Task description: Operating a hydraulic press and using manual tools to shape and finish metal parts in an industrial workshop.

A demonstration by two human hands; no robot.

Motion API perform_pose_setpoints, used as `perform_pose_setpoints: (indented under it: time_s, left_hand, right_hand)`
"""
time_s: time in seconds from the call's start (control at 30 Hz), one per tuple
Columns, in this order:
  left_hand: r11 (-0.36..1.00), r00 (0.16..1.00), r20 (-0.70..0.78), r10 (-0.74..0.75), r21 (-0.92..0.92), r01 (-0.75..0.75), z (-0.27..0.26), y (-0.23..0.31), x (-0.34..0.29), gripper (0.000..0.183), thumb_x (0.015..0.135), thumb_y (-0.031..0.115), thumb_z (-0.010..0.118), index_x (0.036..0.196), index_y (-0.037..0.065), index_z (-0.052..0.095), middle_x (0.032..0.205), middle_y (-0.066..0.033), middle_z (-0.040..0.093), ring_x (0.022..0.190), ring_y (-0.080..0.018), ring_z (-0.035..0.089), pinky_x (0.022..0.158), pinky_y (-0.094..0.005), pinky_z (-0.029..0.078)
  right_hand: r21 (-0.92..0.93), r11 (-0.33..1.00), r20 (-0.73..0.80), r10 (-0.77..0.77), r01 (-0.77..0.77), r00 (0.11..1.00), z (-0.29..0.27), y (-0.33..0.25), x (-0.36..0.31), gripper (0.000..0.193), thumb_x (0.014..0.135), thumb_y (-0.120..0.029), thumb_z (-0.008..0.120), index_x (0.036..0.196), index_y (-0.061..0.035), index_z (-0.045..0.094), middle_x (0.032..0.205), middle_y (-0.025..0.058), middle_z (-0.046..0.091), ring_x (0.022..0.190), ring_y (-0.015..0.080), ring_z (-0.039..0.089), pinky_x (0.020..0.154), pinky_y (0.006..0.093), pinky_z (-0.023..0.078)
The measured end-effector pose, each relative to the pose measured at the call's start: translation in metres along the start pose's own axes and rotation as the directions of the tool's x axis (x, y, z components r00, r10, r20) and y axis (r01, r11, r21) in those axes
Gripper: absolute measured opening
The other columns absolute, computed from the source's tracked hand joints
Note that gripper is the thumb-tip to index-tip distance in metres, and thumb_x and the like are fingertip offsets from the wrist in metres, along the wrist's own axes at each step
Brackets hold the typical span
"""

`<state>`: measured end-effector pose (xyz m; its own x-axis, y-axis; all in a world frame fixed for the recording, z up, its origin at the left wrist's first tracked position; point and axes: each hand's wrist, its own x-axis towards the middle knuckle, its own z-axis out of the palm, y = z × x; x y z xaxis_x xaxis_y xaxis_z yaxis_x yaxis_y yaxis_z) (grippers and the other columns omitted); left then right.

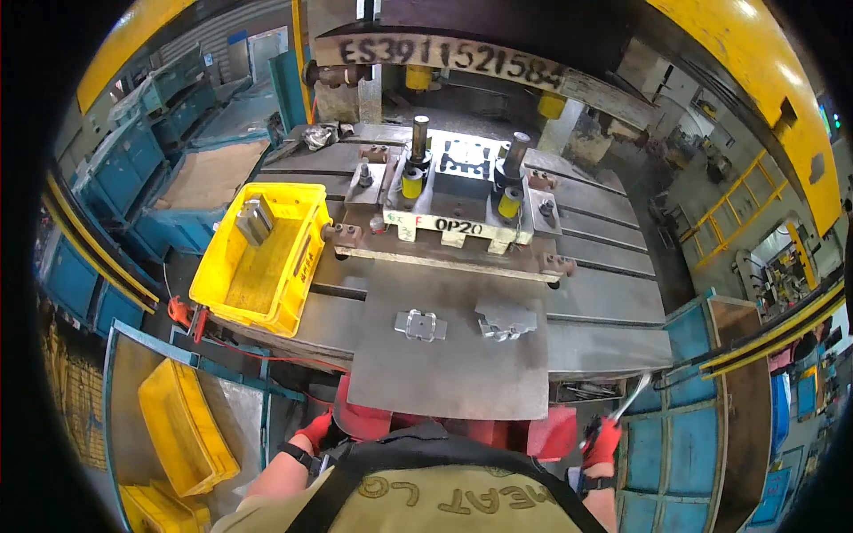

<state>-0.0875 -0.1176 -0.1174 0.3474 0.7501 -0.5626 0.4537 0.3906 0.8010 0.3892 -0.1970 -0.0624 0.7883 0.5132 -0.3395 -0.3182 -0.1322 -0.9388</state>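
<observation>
My right hand (602, 442), in a red glove, is low on the right beyond the table's front edge. It is closed round the lower end of a slim silver bar-like tool (633, 398) that slants up and right. My left hand (314, 432), also red-gloved, is low on the left beside a red surface (360, 417); its fingers are mostly hidden. Ahead, a flat grey metal plate (444, 373) bears a small stamped metal part (420, 326) and a wider stamped metal part (506, 321). Neither hand touches these parts.
Behind the plate stands a press die (462, 200) with two upright posts, under the raised press slide (480, 62). A yellow bin (267, 306) holding stacked metal parts (255, 220) sits left. Yellow crates (185, 426) are lower left; a blue-framed cart (666, 444) stands right.
</observation>
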Motion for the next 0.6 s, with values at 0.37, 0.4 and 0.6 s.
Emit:
perform_pose_setpoints:
  time_s: [0.37, 0.4, 0.6]
  left_hand:
    - [0.915, 0.936, -0.178, 0.302, -0.221, -0.338, 0.008, -0.044, 0.064, 0.043, 0.079, 0.019, 0.036, 0.118, 0.009, 0.02, 0.117, -0.0085, 0.031, 0.106, -0.0186, 0.031, 0.087, -0.0285, 0.026]
    - [0.906, 0.923, -0.194, 0.333, -0.204, -0.37, 0.008, -0.047, 0.07, 0.044, 0.079, 0.018, 0.036, 0.119, 0.009, 0.019, 0.118, -0.0081, 0.03, 0.107, -0.0181, 0.031, 0.088, -0.0282, 0.025]
    - [0.783, 0.887, -0.219, 0.407, -0.416, -0.462, 0.008, -0.084, 0.097, 0.049, 0.08, 0.013, 0.034, 0.122, 0.01, 0.01, 0.124, -0.0054, 0.023, 0.112, -0.0156, 0.025, 0.092, -0.0265, 0.021]
  right_hand:
    - [-0.518, 0.833, 0.234, 0.355, -0.193, 0.905, -0.017, 0.09, -0.025, 0.029, 0.068, -0.039, 0.049, 0.078, -0.0117, 0.051, 0.055, 0.003, 0.049, 0.037, 0.0157, 0.042, 0.03, 0.026, 0.028]
    - [-0.529, 0.827, 0.236, 0.361, -0.192, 0.902, -0.016, 0.088, -0.023, 0.029, 0.068, -0.039, 0.049, 0.077, -0.0116, 0.051, 0.054, 0.003, 0.049, 0.037, 0.0156, 0.042, 0.03, 0.0259, 0.028]
    - [-0.568, 0.807, 0.277, 0.376, -0.165, 0.884, -0.01, 0.084, -0.01, 0.026, 0.069, -0.036, 0.049, 0.075, -0.0109, 0.05, 0.052, 0.003, 0.047, 0.036, 0.0152, 0.041, 0.03, 0.0257, 0.028]
